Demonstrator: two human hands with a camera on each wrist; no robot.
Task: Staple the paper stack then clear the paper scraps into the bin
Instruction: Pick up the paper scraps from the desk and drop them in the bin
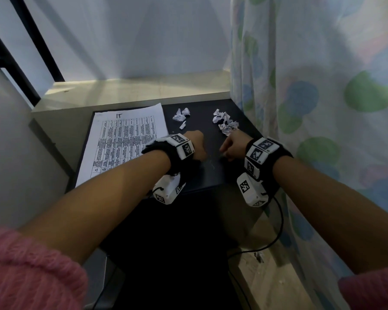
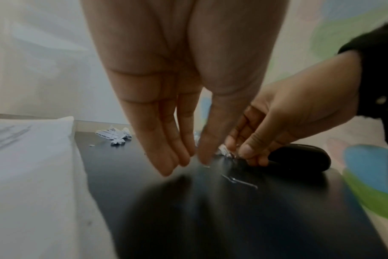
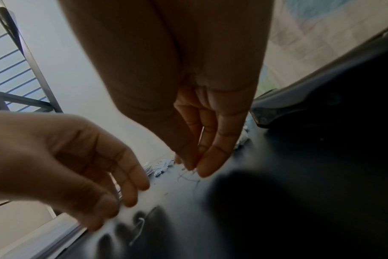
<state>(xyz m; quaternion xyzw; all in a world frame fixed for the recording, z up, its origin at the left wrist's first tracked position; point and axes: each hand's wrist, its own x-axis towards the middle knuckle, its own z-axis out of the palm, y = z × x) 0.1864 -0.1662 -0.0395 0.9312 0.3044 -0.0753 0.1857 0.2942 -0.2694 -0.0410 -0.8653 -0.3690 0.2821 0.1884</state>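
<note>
Head view: the paper stack (image 1: 123, 142) is seen lying flat on the left part of the dark counter (image 1: 206, 175), with two clusters of crumpled paper scraps (image 1: 182, 116) at the far side, one near the middle and one further right by the patterned curtain (image 1: 311, 97). The left hand (image 1: 196, 145) and right hand (image 1: 232, 145) are lowered close together onto the bare counter between the stack and the scraps. No bin is shown.

Left wrist view: the left fingers (image 2: 166, 154) are held nearly straight and close together, pointing down at the counter, and nothing is gripped by them. The right fingers (image 2: 247, 152) are curled in a narrow pinch around something small and shiny; what it is cannot be told. Loose bent staples (image 2: 239, 182) lie just near them, and a dark rounded object (image 2: 299, 157), probably the stapler, rests just behind the right hand.

Right wrist view: the same pinch is seen over thin wire bits (image 3: 188, 177) on the counter.

The stapling step is judged to be in hand. Next, the stapler must be picked up and brought to a corner of the stack; the stray wire lies in the way.
</note>
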